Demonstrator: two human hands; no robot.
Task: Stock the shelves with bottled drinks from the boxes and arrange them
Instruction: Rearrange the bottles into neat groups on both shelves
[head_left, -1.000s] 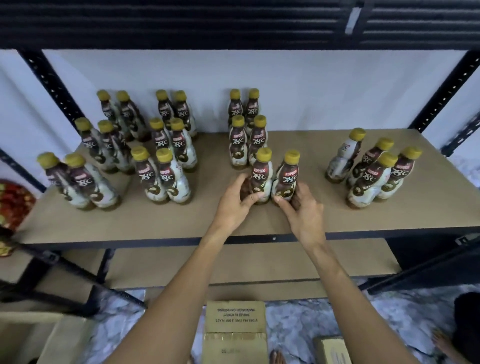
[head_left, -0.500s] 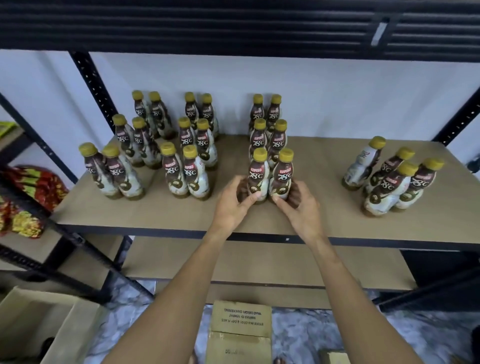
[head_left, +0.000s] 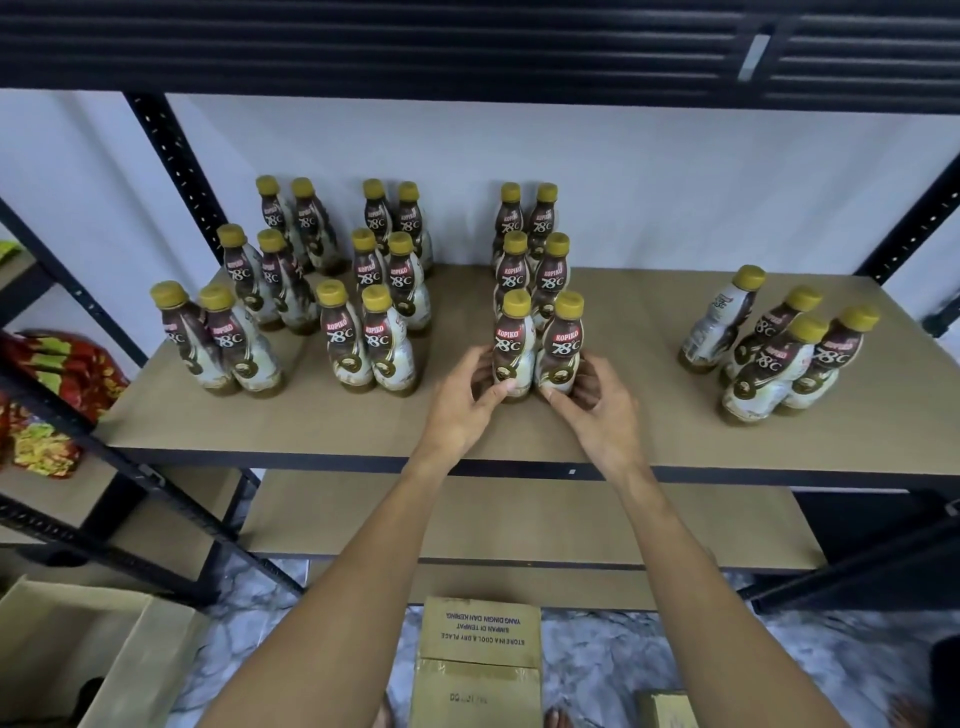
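Note:
Several brown-and-white coffee bottles with yellow caps stand in paired rows on the tan shelf board (head_left: 623, 426). My left hand (head_left: 462, 405) grips the front left bottle (head_left: 511, 345) of the middle column near its base. My right hand (head_left: 597, 410) grips the front right bottle (head_left: 563, 348) beside it. Both bottles stand upright on the shelf, touching each other. Behind them, two more pairs (head_left: 530, 260) run back to the wall. A loose cluster of bottles (head_left: 774, 348) stands at the right.
Two columns of paired bottles (head_left: 311, 291) fill the shelf's left half. A lower shelf (head_left: 519, 525) lies beneath. On the floor, a closed cardboard box (head_left: 478, 660) sits between my arms and an open box (head_left: 78, 644) at the left. Red snack packs (head_left: 47, 395) lie on a neighbouring rack.
The view has shifted right and closer. My hands keep hold of the front pair, which now stands more squarely in line with the column behind it.

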